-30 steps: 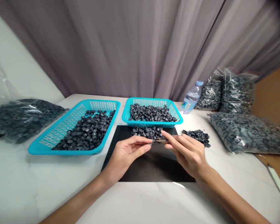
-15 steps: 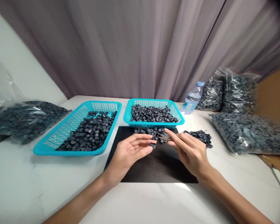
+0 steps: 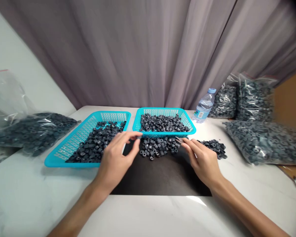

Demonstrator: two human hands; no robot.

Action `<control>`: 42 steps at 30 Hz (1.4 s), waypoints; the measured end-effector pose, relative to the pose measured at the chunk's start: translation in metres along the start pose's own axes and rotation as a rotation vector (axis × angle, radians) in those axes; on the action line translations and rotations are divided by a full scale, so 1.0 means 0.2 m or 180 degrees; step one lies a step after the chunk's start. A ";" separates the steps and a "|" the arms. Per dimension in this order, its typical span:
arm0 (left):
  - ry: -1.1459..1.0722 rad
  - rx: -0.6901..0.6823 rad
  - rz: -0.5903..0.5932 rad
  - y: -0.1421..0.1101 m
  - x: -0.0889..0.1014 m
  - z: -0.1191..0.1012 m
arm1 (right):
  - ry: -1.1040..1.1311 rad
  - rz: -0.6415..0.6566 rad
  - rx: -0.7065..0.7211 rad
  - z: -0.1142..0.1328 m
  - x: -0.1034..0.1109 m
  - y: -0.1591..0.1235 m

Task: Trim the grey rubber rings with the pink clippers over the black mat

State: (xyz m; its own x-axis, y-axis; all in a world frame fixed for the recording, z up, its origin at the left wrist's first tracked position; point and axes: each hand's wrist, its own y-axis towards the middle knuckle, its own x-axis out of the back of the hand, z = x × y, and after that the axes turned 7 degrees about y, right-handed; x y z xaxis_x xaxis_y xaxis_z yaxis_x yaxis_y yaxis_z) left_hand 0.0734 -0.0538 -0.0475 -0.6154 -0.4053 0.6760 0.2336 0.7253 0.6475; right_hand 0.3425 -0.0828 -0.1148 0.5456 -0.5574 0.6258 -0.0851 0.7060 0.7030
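Note:
My left hand (image 3: 119,154) is over the right edge of the left basket, thumb and forefinger curled round a small dark grey ring-shaped piece (image 3: 137,137), mostly hidden. My right hand (image 3: 202,159) grips a thin, pointed metal tool (image 3: 179,140), its tip toward the loose pile; its exact kind is too small to make out. Between the hands, a pile of short dark grey rings (image 3: 158,148) lies on a black mat (image 3: 160,179). The left turquoise basket (image 3: 61,154) holds many such rings, and so does the rear turquoise basket (image 3: 169,133).
A smaller pile of dark pieces (image 3: 215,148) lies right of the mat. Clear bags of similar pieces stand at the left (image 3: 46,128) and right (image 3: 266,141). Beside the rear basket stands a water bottle (image 3: 204,107). A grey curtain (image 3: 128,52) hangs behind the white table (image 3: 148,217).
My left hand has moved left, away from the right hand and toward the left basket, with the small piece. The right hand stays near its place with the tool. The view has shifted slightly.

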 end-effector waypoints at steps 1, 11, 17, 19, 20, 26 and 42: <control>0.0333 0.0028 -0.0144 0.02 0.02 0.03 | 0.0051 0.0114 -0.0220 -0.01 -0.01 0.00; 0.2588 0.0093 -0.0542 0.06 0.15 0.35 | 0.0718 0.0813 -0.1358 -0.02 -0.08 0.01; 0.2320 -0.0026 -0.0636 0.05 0.12 0.23 | 0.0581 0.0956 -0.1211 -0.02 -0.11 0.00; 0.1995 -0.0141 -0.0477 0.03 0.08 0.14 | 0.0650 0.1032 -0.1152 -0.02 -0.11 0.00; 0.1820 -0.0229 -0.0356 0.02 0.05 0.11 | 0.0695 0.1060 -0.1132 -0.02 -0.11 0.00; 0.0542 -0.0399 0.0509 -0.10 -0.12 -0.03 | 0.1951 0.0878 -0.1503 0.03 -0.09 0.02; -0.1525 0.0182 0.1104 -0.15 -0.14 -0.14 | 0.4369 0.1068 -0.2520 0.21 -0.07 -0.02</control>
State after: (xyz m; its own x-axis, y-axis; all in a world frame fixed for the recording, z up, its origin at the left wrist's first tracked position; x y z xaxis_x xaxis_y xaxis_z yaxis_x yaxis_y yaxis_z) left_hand 0.1039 -0.0805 -0.0761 -0.7848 0.1473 0.6020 0.4489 0.8048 0.3883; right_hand 0.2998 -0.0973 -0.1124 0.9236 0.1430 -0.3556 -0.1564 0.9877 -0.0089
